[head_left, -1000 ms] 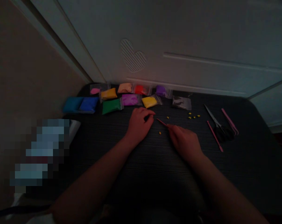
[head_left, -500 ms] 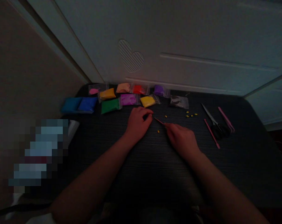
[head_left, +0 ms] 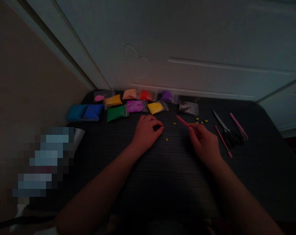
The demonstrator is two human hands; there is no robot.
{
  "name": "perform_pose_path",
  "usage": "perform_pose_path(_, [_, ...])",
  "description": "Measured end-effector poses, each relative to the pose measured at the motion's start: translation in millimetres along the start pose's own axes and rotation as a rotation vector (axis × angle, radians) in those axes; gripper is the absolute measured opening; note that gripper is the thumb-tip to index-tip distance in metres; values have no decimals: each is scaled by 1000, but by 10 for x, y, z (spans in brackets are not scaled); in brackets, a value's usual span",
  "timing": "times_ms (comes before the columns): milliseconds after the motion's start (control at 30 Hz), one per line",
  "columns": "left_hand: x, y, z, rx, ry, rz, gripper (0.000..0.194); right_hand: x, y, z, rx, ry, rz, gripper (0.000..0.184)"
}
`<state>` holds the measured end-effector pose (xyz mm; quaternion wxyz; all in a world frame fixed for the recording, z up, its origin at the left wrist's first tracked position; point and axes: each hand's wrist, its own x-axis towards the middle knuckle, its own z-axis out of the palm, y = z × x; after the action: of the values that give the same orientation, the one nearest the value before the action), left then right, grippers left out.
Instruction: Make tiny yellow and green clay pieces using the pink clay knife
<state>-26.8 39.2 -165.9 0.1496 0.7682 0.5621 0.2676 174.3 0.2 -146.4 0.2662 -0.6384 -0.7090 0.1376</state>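
Pink tool (head_left: 182,121) sits in the right hand (head_left: 204,143), pinched between thumb and fingers, its bare end pointing away from the person and toward the left, above the dark table (head_left: 138,169). The left hand (head_left: 146,132) is curled at the table, thumb and forefinger making a ring; whether the two tips press only on each other or pinch some tiny piece, I cannot tell.

The step in hand looks like fine work on small pieces with the tool. One yellow piece (head_left: 174,123) lies just beside the tool's end, and a second yellow piece (head_left: 167,139) lies nearer the person, between the hands. A next move with the tool would call for a steady grip and a light touch, since pieces so small could easily roll or squash.

The tool looks slim, smooth and bright pink, flat like a little blade toward its end; the rest is hidden by the fingers. Near the right hand lies a cluster of green and yellow bits (head_left: 206,121). Farther right are a pink stick (head_left: 223,141), scissors (head_left: 225,129) and pink tweezers (head_left: 238,125).
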Motion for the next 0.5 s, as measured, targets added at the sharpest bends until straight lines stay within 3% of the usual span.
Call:
perform_pose_path(167, [-11, -5, 16, 21, -38, 20, 17, 5, 46, -42, -241, -19, -4, 29])
perform_pose_path(333, [-5, 10, 14, -3, -77, 11, 16, -16, 17, -5, -345, -76, -15, 31])
perform_pose_path(433, [11, 7, -23, -110, -66, -28, 14, -13, 17, 3, -359, -65, -10, 31])
perform_pose_path(500, [24, 0, -57, -265, -45, -124, 14, -11, 19, 4, -356, -52, -18, 30])
